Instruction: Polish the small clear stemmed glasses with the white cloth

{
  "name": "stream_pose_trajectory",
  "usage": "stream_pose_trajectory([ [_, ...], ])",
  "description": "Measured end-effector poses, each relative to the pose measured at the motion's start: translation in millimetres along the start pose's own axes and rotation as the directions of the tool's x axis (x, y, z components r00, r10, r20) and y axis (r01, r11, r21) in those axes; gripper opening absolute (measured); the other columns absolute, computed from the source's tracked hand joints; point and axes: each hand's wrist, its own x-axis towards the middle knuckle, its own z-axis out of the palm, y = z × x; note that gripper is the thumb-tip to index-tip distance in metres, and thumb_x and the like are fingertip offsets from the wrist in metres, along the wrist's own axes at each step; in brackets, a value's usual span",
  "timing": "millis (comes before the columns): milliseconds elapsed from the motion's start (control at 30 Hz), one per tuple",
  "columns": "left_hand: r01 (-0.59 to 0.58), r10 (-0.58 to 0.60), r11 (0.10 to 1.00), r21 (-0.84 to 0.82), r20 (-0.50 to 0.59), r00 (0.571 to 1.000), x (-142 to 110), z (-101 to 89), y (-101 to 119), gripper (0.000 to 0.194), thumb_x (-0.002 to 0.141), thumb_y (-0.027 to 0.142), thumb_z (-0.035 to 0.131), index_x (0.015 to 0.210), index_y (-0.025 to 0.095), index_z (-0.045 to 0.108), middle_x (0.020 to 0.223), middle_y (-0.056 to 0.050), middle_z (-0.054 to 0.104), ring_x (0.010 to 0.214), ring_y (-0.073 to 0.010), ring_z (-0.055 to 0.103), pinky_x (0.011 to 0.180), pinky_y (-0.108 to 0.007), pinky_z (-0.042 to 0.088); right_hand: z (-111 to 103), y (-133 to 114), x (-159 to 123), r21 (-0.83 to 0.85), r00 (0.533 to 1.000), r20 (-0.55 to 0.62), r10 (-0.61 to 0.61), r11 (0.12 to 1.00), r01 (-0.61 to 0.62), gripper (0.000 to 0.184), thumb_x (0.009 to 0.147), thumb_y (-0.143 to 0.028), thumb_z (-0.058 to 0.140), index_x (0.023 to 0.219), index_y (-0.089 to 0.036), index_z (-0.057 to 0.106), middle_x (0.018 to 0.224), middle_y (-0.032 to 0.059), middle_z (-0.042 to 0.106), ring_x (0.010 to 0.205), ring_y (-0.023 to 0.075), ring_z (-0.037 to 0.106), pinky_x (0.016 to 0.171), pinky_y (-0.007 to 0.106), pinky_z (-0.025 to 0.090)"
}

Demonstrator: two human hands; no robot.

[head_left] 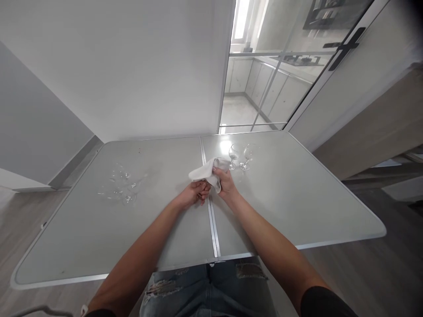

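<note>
My right hand [225, 181] is closed on a white cloth [203, 173] wrapped round a clear wine glass [222, 163], over the middle seam of the grey folding table [297, 207]. My left hand [195, 192] is closed just below it, fingers curled at the glass's lower part, which the cloth and fingers mostly hide. Two clear stemmed glasses [234, 155] [247, 156] stand upright just beyond my right hand. Several more clear glasses [120, 187] lie or stand in a loose cluster on the table's left half.
A white wall panel stands behind the table. A glass sliding door [264, 88] at the back right opens on a kitchen. A wooden counter [380, 119] runs along the right. My legs in torn jeans [205, 290] are at the table's near edge.
</note>
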Motion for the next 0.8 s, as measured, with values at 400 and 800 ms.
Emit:
stream_pose_trajectory([
  [400,-0.146,0.225,0.913,0.381,-0.172,0.959,7.2,2.3,-8.9,0.039,0.089,0.05,0.062,0.069,0.019,0.051,0.06,0.001,0.049,0.052,-0.0116,0.048,0.05,-0.022,0.039,6.6,-16.2,-6.9,-0.489,0.942,0.026,-0.336,0.817,0.305,0.028,0.068,-0.034,0.08,0.088,-0.02,0.066,0.087,0.0024,0.07,0.079,0.0176,0.063,0.073,0.03,0.052],
  [800,-0.134,0.126,0.99,-0.054,-0.136,0.983,2.7,-4.2,-11.8,0.043,0.076,0.045,0.075,0.061,0.018,0.044,0.058,0.006,0.034,0.051,-0.0089,0.04,0.046,-0.029,0.054,10.7,-2.5,-15.5,-0.08,0.979,0.202,0.018,0.997,-0.002,0.059,0.057,-0.039,0.089,0.106,-0.023,0.06,0.087,0.002,0.069,0.069,0.0193,0.065,0.054,0.03,0.055],
])
